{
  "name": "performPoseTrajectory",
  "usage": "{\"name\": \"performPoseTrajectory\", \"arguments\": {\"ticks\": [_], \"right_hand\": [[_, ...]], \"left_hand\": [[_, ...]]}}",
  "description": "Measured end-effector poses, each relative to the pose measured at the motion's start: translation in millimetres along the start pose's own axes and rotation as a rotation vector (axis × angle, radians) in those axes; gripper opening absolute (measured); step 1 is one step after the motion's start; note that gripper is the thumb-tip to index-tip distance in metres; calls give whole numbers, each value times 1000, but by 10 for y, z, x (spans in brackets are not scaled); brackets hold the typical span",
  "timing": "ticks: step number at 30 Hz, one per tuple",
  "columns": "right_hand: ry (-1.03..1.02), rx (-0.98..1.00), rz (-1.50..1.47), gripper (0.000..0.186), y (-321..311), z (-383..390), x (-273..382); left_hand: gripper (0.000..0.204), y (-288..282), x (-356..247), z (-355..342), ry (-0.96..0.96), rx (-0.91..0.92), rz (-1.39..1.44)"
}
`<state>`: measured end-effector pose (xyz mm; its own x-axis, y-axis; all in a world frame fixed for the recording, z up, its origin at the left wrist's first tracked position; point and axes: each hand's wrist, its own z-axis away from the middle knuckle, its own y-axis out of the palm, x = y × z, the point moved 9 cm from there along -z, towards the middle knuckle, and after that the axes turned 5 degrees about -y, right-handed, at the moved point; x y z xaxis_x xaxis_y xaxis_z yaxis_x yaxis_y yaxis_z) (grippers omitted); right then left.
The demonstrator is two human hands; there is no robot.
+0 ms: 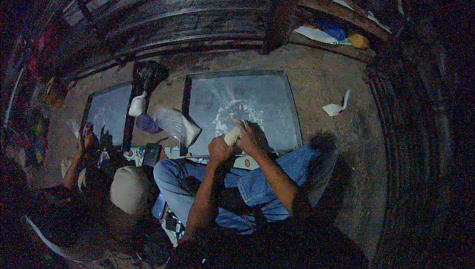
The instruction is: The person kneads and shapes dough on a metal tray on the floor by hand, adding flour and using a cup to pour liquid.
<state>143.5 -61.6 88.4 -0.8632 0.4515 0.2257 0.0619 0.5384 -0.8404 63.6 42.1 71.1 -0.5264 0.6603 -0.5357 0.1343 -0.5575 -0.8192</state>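
Between my two hands is a pale lump that looks like dough [231, 136]. My left hand [218, 149] is closed on its lower left side, while my right hand [247, 138] grips it from the right. Both hands are over the near part of a dark-framed, grey-blue flat board [272, 88] on the floor. A ring of white powder [225, 113] is smeared across the board just beyond my hands. My crossed legs in blue jeans [277, 182] lie along the board's near edge.
Left of the board lie a clear bag of white powder [190, 129], a purple bundle [147, 123], a small white bag [137, 105] and a black bag [148, 73]. A co-worker's light cap [129, 190] and second board [109, 110] are farther left. A white scoop-like piece [336, 108] lies right.
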Motion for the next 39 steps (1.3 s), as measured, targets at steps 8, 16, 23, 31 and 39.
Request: {"name": "performPoseTrajectory", "arguments": {"ticks": [8,16,23,31,39], "right_hand": [[453,331,-734,50,-264,-189,-138],[392,178,-1425,34,670,139,-271],[856,189,-2016,32,780,196,-197],[1372,-77,-1790,38,659,359,-567],[1325,-371,-1764,26,595,429,-886]], "left_hand": [[44,181,36,-58,54,225,1133],[30,193,-282,169,-36,431,1013],[34,94,-389,232,45,356,934],[38,219,-530,312,-28,534,869],[31,117,-697,417,13,631,926]]}}
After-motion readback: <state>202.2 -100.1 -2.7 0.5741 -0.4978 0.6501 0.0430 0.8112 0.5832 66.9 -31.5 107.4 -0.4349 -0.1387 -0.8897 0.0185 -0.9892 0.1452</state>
